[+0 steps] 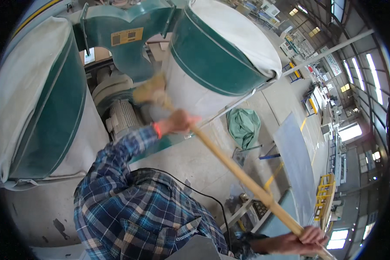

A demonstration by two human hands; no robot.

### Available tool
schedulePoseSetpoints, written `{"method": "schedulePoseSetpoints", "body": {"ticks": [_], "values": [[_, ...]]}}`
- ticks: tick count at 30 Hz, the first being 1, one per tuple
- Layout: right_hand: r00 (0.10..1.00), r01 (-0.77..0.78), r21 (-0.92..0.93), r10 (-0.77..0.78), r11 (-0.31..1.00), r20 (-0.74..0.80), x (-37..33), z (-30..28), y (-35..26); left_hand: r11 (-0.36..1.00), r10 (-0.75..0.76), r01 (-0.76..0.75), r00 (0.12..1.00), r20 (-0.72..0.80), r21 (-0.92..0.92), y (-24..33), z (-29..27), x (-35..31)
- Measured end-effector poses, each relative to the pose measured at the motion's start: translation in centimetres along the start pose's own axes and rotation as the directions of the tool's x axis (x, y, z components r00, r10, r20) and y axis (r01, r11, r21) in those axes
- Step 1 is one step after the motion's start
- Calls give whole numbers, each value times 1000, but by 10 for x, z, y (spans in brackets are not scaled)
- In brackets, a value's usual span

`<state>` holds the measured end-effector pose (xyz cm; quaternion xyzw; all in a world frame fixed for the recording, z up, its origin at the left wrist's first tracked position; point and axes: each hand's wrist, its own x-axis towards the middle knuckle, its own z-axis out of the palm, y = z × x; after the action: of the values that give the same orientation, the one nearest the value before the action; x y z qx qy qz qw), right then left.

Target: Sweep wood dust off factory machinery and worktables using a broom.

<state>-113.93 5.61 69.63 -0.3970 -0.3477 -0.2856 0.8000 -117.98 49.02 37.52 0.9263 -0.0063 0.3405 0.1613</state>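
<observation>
A long bamboo-handled broom [229, 164] slants across in front of me, from the upper middle down to the lower right. My left hand [177, 122] is wrapped round the handle just below the head; a red band circles that wrist. Lower down, near the other end, my right hand [298, 241] grips the same handle. The yellowish broom head [151, 92], smeared by motion, is up beside the pale lower part of a green-banded collector drum [216, 58]. Whether its bristles touch the drum, I cannot tell.
A second green-and-white drum [47, 104] stands at the left. Between the drums sits a grey motor [122, 116] under green ducting [130, 43]. A crumpled green bag [243, 127] lies on the floor near a grey panel [295, 164]. A black cable [195, 189] runs by my body.
</observation>
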Motion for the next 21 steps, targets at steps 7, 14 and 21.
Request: {"method": "schedulePoseSetpoints", "body": {"ticks": [7, 14, 21], "values": [[984, -1, 381, -67, 924, 164, 3, 6, -17, 965, 180, -208, 969, -168, -163, 144, -109, 22], [939, 20, 594, -219, 804, 264, -8, 18, -31, 896, 432, -425, 768, -472, 129, 159, -161, 107], [919, 12, 817, -328, 576, 218, -16, 70, -23, 956, 289, -263, 762, -580, 132, 18, -141, 146]]}}
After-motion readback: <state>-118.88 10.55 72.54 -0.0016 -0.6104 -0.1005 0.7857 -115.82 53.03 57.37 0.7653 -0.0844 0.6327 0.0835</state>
